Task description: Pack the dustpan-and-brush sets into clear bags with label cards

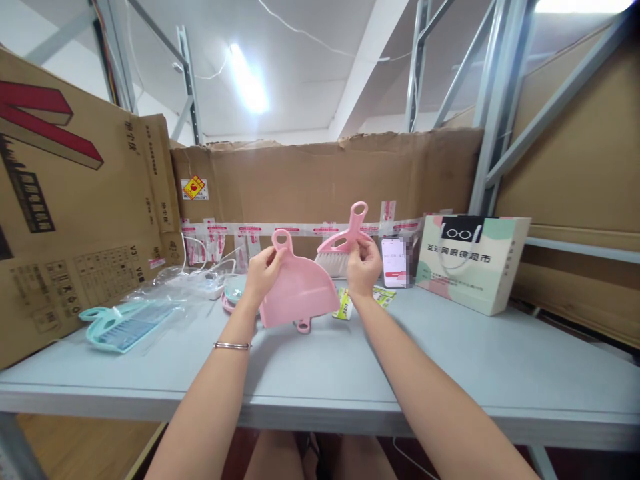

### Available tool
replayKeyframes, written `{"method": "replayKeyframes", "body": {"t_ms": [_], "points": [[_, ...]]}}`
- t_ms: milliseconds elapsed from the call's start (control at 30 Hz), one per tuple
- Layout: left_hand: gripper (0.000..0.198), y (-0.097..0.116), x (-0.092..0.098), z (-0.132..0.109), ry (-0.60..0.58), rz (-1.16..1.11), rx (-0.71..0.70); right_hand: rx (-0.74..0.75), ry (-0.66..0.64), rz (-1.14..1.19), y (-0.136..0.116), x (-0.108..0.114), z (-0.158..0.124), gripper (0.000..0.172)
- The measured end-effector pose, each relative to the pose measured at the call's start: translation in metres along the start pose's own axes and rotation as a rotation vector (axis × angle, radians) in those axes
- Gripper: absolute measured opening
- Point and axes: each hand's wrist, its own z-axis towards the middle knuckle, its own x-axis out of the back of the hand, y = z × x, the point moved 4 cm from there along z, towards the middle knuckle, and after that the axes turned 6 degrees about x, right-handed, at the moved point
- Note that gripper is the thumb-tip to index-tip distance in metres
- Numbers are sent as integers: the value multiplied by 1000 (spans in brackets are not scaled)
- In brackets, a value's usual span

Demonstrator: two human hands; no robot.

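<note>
My left hand (263, 272) pinches a pink dustpan (300, 290) near its looped handle, holding it tilted above the table. In my right hand (364, 265) is a pink hand brush (350, 237) with white bristles, its ring handle pointing up. The brush is a little to the right of the dustpan and higher. Behind and below the dustpan, a pink ring-shaped end (303, 326) of another item pokes out; the rest of it is hidden. Green-yellow packets (343, 304) lie on the table behind my right wrist.
A teal dustpan and brush set (127, 327) lies at the left beside clear plastic wrapping (170, 283). A phone (395, 262) stands upright at the back, left of a paper bag (470, 263). Cardboard (310, 180) walls the grey table (450, 367) at the back; a large carton (75, 200) is at the left.
</note>
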Motion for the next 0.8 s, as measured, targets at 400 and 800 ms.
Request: {"method": "replayKeyframes", "body": {"t_ms": [400,800], "points": [[20,4,-34,-17,-536,-63,53,-104,17,105,-3,-1,3,24],[10,-30,-31,-7,-221,318,74,-518,-625,681,-15,-10,13,33]]}}
